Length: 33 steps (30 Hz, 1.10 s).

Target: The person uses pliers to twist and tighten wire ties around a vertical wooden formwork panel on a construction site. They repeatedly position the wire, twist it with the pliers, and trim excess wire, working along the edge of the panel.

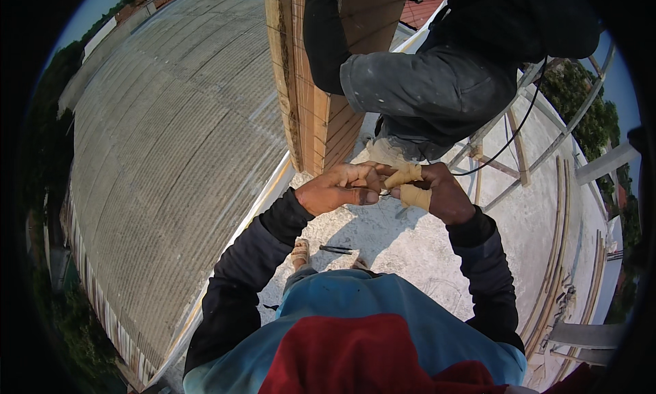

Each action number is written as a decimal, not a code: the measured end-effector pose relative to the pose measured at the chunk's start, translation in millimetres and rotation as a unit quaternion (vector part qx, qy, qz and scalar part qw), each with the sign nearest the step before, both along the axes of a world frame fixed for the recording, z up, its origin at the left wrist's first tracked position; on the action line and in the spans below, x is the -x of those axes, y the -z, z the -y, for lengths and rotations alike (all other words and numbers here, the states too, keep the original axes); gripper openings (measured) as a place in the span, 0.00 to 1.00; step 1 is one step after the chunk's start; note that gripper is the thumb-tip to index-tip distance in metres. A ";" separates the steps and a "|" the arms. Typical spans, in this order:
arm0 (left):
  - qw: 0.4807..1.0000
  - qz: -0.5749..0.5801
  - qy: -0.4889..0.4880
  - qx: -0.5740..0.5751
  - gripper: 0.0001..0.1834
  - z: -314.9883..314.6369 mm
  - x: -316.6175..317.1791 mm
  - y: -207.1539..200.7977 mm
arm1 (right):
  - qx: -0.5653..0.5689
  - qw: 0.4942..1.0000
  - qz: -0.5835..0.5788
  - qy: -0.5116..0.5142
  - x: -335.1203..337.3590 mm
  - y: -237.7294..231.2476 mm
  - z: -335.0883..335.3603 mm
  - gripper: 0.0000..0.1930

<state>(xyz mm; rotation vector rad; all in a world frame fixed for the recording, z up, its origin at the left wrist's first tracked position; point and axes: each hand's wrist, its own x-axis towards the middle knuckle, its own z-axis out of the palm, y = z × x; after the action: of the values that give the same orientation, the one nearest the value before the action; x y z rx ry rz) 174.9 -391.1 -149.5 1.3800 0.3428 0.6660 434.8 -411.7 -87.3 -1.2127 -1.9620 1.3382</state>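
Observation:
My left hand (342, 188) and my right hand (441, 191) meet in front of me, fingertips nearly touching, both closed in a pinch. Yellowish tape wraps the thumb and a finger of the right hand. A small dark bit shows between the fingertips, too small to name. Just beyond my hands stands a tall wooden box form (318, 121), made of boards and panels with thin lines across it. Below my hands, a slim black tool (335, 249) lies on the pale concrete floor (383, 257) near my sandalled feet.
A co-worker in grey shorts (430, 87) is close ahead, beside the form. On the left, a corrugated roof (171, 141) lies past the slab's edge. Metal scaffolding (567, 131) and a dark cable (512, 141) are at right, with long wooden strips (557, 237) on the floor.

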 end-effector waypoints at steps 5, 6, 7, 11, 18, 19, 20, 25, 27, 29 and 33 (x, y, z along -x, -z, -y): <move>0.996 0.018 0.091 -0.001 0.09 -0.9 -11.0 13.3 | -0.009 0.999 0.036 -0.035 -3.2 -21.8 8.3 0.11; 0.996 -0.002 0.092 -0.018 0.08 0.1 -11.6 13.2 | -0.017 0.998 0.051 -0.042 -5.4 -25.9 10.1 0.11; 0.995 -0.022 0.093 -0.035 0.08 1.5 -12.2 12.5 | -0.022 0.997 0.060 -0.050 -7.8 -29.5 11.8 0.11; 0.997 -0.026 0.018 -0.072 0.06 11.6 -17.6 2.9 | -0.038 0.998 0.037 -0.021 -11.5 -34.1 18.4 0.11; 0.960 -0.140 -0.131 -0.203 0.07 32.3 -23.5 -8.7 | -0.105 0.991 0.085 -0.004 -8.9 -28.0 26.7 0.11; 0.961 -0.140 -0.136 -0.194 0.08 34.4 -23.5 -9.0 | -0.114 0.990 0.086 -0.006 -8.9 -27.3 27.8 0.11; 0.965 -0.128 -0.139 -0.183 0.09 36.6 -24.0 -9.2 | -0.123 0.988 0.088 -0.008 -9.0 -26.6 29.0 0.11; 0.949 -0.099 -0.200 -0.222 0.18 47.0 -27.3 -10.6 | -0.082 0.995 0.049 0.034 -6.6 -20.3 33.1 0.11; 0.929 -0.156 -0.200 -0.270 0.20 49.4 -28.1 -11.3 | -0.092 0.994 0.044 0.029 -5.0 -17.4 34.0 0.10; 0.918 -0.171 -0.194 -0.302 0.20 50.3 -28.5 -11.3 | -0.127 0.991 0.050 0.003 -5.1 -16.2 34.1 0.10; 0.953 -0.142 -0.149 -0.223 0.20 51.4 -26.8 -9.8 | -0.173 0.981 0.082 -0.038 -7.6 -18.7 34.5 0.11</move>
<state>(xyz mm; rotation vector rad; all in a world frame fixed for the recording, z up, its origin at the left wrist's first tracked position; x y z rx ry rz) 201.7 -442.5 -139.7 1.8863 0.6693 0.8283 442.4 -446.2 -68.6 -1.1153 -2.2605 0.9022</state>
